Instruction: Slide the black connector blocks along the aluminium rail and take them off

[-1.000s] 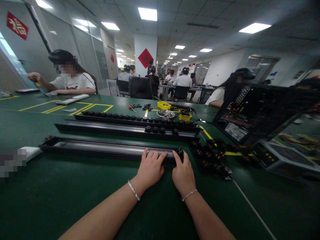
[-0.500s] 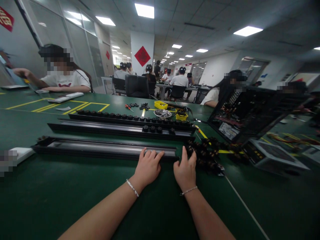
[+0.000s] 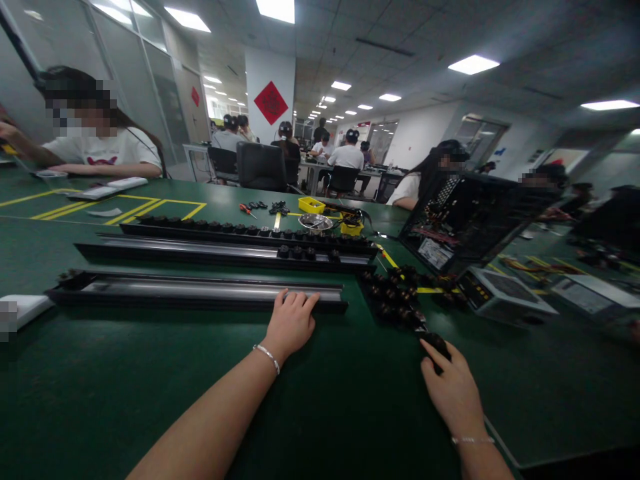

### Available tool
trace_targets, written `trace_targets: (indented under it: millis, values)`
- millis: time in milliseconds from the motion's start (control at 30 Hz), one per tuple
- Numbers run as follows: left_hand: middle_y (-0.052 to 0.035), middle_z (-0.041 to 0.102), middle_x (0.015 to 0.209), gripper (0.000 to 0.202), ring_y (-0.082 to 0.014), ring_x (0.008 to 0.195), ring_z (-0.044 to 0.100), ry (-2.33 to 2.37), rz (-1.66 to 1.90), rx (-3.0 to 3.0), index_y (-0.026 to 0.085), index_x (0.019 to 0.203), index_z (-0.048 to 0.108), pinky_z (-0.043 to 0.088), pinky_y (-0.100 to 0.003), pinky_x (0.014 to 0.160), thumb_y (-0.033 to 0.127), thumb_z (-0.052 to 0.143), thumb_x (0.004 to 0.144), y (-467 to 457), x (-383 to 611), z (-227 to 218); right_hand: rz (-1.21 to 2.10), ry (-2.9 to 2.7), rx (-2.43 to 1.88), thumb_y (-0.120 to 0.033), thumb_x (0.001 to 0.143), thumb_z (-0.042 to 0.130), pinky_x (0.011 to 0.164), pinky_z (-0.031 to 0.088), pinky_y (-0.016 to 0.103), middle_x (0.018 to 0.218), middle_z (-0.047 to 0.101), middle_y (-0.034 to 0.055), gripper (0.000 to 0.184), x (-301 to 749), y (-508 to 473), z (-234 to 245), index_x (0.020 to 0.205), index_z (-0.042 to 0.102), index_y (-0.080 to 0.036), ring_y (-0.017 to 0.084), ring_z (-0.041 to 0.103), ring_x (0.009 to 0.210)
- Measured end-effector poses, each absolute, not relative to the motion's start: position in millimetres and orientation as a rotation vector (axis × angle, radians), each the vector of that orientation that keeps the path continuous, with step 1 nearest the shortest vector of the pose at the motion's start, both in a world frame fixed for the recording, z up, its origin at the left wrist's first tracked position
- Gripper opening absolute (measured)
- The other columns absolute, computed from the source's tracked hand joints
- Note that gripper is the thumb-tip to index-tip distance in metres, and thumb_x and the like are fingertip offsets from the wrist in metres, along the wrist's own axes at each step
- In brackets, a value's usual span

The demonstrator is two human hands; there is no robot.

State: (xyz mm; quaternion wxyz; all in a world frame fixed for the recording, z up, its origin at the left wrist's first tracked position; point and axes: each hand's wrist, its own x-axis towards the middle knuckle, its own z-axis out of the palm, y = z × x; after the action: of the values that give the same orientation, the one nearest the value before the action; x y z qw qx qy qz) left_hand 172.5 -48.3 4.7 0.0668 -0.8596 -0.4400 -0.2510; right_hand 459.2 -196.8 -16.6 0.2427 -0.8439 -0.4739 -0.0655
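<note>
My left hand [image 3: 293, 321] lies with fingers flat on the right end of the nearest long black rail [image 3: 190, 292], which has a grey channel along its top. My right hand [image 3: 453, 390] is out to the right on the green table [image 3: 125, 393], fingertips pinched round a black round part [image 3: 436, 343] at the near end of a pile of such black parts [image 3: 395, 297]. Two more rails lie behind: a middle rail [image 3: 200, 251] with a few black parts near its right end, and a far rail [image 3: 240, 231] lined with several.
An open black computer case [image 3: 465, 220] stands at the right with a grey power supply [image 3: 500, 300] in front. A yellow box [image 3: 311, 205], a metal bowl [image 3: 315, 221] and small tools lie behind the rails. A person [image 3: 95, 143] sits at far left; others sit further back.
My right hand has left the rail's right end and moved right and nearer, onto a black part at the pile's near end. My left hand stays on the rail. The view has turned right.
</note>
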Motion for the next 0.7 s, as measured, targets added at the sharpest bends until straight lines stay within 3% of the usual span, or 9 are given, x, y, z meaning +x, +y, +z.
trace_targets:
  millis: [233,400,600,700]
  values:
    - [-0.0041,0.060,0.096,0.042,-0.0208,0.095,0.052,-1.320,-0.772,-2.581,0.025,0.120,0.052,0.027,-0.041,0.101,0.019,0.048,0.078,-48.6,171.9,4.1,0.027,-1.257,-2.448,-0.039,0.078,0.040,0.098,0.036,0.044,0.136,0.039,0.0081,0.048,464.5,-188.7,-20.4,0.122,0.056,-0.027,0.028,0.042,0.120]
    - [-0.0041,0.061,0.101,0.043,-0.0206,0.099,0.052,-1.324,-0.789,-2.587,0.026,0.121,0.051,0.028,-0.042,0.102,0.018,0.048,0.079,-48.1,171.7,2.7,0.002,-1.279,-2.412,-0.037,0.079,0.039,0.097,0.037,0.044,0.134,0.043,0.0064,0.044,469.5,-188.3,-24.1,0.116,0.061,-0.028,0.027,0.045,0.117]
    - [-0.0047,0.051,0.129,0.047,-0.0234,0.124,0.038,-1.318,-0.837,-2.537,0.025,0.128,0.046,0.021,-0.045,0.109,0.023,0.048,0.081,-48.3,170.0,-0.3,-0.449,-1.396,-2.262,-0.036,0.080,0.039,0.098,0.033,0.050,0.138,0.037,0.0121,0.041,460.0,-188.5,-20.6,0.107,0.065,-0.019,0.033,0.035,0.125]
    - [-0.0040,0.042,0.139,0.050,-0.0249,0.131,0.029,-1.326,-0.826,-2.495,0.024,0.133,0.040,0.017,-0.050,0.110,0.032,0.047,0.083,-49.2,165.3,-2.1,-0.712,-1.557,-2.028,-0.031,0.081,0.038,0.102,0.030,0.048,0.140,0.034,0.0141,0.041,436.3,-181.4,-11.6,0.111,0.061,-0.014,0.030,0.030,0.129]
